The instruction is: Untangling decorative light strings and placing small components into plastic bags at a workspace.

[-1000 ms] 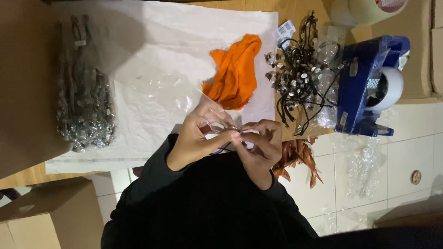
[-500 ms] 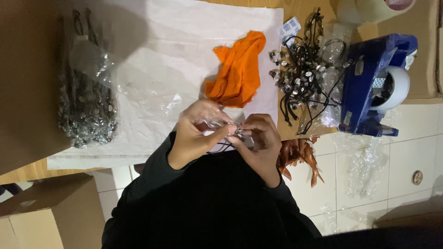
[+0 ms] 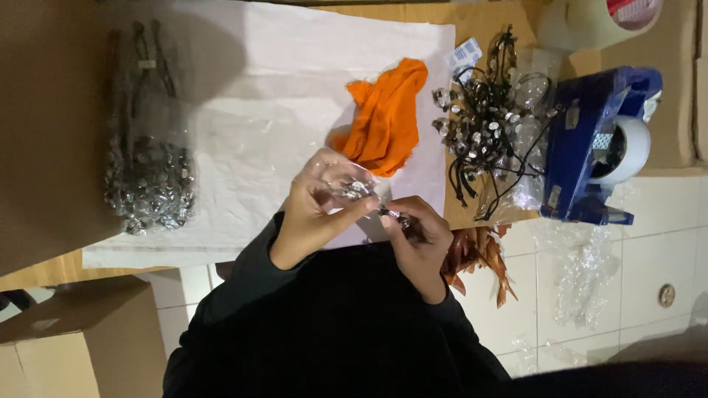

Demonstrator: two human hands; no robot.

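My left hand (image 3: pixel 313 217) is shut on a small clear plastic bag (image 3: pixel 341 175) with shiny silver pieces inside, held over the near edge of a white paper sheet (image 3: pixel 243 96). My right hand (image 3: pixel 419 237) sits just right of it, pinching a small dark cord piece with silver beads (image 3: pixel 389 214) at the bag's mouth. Both arms wear black sleeves. What the right hand's fingers hold beyond that is hidden.
An orange cloth (image 3: pixel 385 118) lies behind the hands. A pile of black cords with silver pendants (image 3: pixel 490 133), a blue tape dispenser (image 3: pixel 590 147) and a tape roll (image 3: pixel 590 22) are at the right. A filled clear bag (image 3: pixel 147 162) lies left; a cardboard box (image 3: pixel 81 339) lower left.
The hands stay together at the small bag, fingers shifting slightly. The view has drifted a little; nothing else on the table has moved.
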